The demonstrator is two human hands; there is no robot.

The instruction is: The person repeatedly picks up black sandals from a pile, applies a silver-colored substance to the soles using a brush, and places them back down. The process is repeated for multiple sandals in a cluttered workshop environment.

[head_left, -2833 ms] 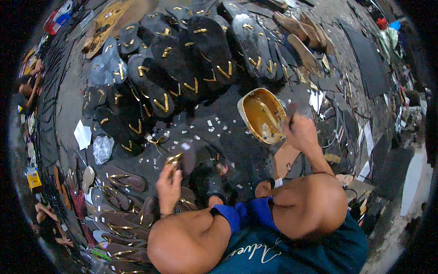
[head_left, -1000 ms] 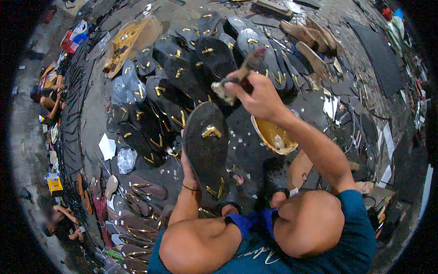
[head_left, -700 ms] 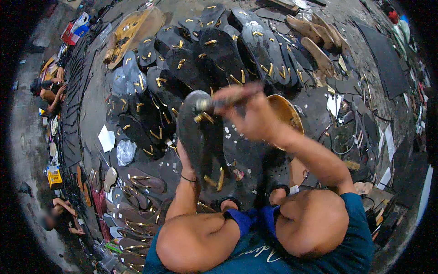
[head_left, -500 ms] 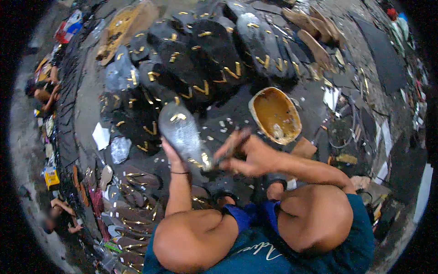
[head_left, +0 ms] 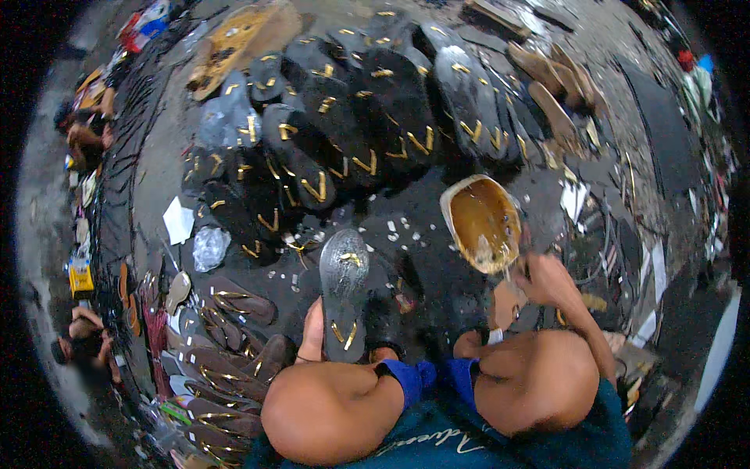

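My left hand (head_left: 312, 332) grips a dark shoe sole (head_left: 345, 273) by its left edge, upright in front of my left knee. The sole's face looks wet and shiny, with folded gold strap ends near its top and a gold V near its bottom. My right hand (head_left: 549, 279) is closed at the lower right rim of a cut-open container (head_left: 474, 205) of amber, glue-like stuff. It holds what looks like a brush, mostly hidden and blurred, its tip at the container's lower edge.
Rows of dark soles with gold strap ends (head_left: 319, 187) lie beyond my hands. Brown sandals with gold straps (head_left: 223, 375) are piled at the left. A crumpled plastic bag (head_left: 211, 248), white scraps and tan soles (head_left: 553, 117) lie around. Other people (head_left: 86, 336) sit far left.
My right hand has moved from the sole's lower end to the container on the right. The sole has shifted nearer my knees and stands straighter. The whole view has shifted slightly.
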